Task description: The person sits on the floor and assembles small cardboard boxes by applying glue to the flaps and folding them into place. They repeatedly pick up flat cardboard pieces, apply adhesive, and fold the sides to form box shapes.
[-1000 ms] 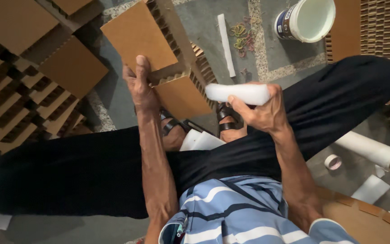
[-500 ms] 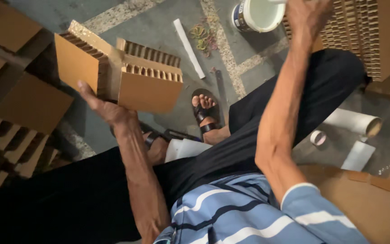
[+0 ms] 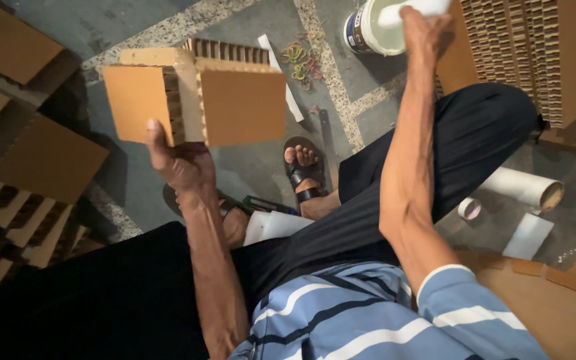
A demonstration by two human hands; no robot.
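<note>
In the upper left of the frame, the left hand was closed around the lower edge of a cardboard honeycomb block, thumb up on its near face, holding it raised above the grey floor. The block showed two flat brown faces with a strip of cell openings between them and another along its top.

At the top right, the right hand was wrapped shut on a white tube-like tool, its end over the mouth of a white bucket standing on the floor; whether the tool touched anything inside could not be told.

Near the bucket, toward upper centre, lay a heap of coloured rubber bands and a white strip. A sandalled foot rested mid-frame. Flat cardboard sheets and cut strips filled the left edge, and stacked honeycomb board stood at the upper right. A white pipe and a tape roll lay at the right.
</note>
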